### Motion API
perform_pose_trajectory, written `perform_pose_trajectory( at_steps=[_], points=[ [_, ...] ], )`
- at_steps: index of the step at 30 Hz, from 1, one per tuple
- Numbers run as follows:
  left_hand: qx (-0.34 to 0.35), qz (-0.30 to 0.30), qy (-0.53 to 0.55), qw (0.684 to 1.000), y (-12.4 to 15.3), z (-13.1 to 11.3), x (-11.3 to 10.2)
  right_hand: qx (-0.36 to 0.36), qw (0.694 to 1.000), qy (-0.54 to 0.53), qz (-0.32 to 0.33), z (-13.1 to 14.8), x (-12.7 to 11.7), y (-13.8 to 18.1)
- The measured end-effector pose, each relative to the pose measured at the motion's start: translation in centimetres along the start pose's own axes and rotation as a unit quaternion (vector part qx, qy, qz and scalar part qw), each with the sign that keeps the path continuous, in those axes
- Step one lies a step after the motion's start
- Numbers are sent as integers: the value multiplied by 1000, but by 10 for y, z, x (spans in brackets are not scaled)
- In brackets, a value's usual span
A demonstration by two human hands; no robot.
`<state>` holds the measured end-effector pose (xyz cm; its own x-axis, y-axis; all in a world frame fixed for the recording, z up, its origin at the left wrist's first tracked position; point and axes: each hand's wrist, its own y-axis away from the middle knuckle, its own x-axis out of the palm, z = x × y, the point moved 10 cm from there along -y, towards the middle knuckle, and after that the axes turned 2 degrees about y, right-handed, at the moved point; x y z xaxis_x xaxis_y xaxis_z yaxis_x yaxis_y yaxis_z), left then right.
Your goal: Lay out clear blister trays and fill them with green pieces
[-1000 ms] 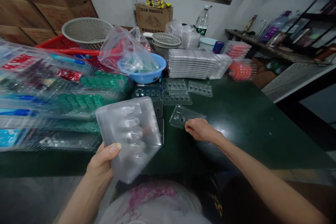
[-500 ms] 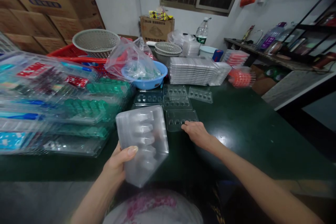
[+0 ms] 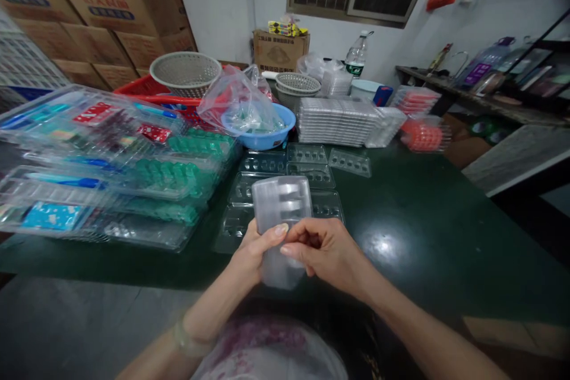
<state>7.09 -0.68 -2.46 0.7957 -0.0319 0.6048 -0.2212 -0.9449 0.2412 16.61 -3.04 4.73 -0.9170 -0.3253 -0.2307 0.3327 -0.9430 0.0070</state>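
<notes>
Since the earlier frame, the right hand (image 3: 329, 249) has moved off the flat tray (image 3: 328, 205) to the stack of clear trays (image 3: 281, 205), now at the centre of the frame. Left hand (image 3: 252, 254): grip clamped on the stack, thumb across its face. Right grip: fingers bent at the stack's right side; cannot tell whether closed on a tray. The flat tray lies on the green surface (image 3: 418, 214), right of centre, partly hidden. Blue basin (image 3: 260, 141): upper centre.

We see a dim room; white glare pools on the green table (image 3: 423, 214); pale glints streak the held trays (image 3: 276, 202). We find the cartons (image 3: 104, 3) blurred; the top-right corner darkens.
</notes>
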Motion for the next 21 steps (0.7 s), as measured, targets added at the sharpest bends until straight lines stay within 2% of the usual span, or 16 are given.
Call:
perform_pose_trajectory(
  at_steps=[4, 7, 12, 21],
  points=[
    [-5, 95, -14, 995, 4, 4, 21, 43, 997, -58, 8, -18, 5, -2],
    [-4, 137, -27, 990, 7, 4, 28, 59, 995, -73, 29, -27, 5, -3],
    [11, 146, -44, 988, 8, 0, 30, 71, 995, -63, 31, -31, 6, -3],
    [7, 124, -74, 990, 11, -3, 29, 79, 994, -63, 39, -29, 6, -4]
  ],
)
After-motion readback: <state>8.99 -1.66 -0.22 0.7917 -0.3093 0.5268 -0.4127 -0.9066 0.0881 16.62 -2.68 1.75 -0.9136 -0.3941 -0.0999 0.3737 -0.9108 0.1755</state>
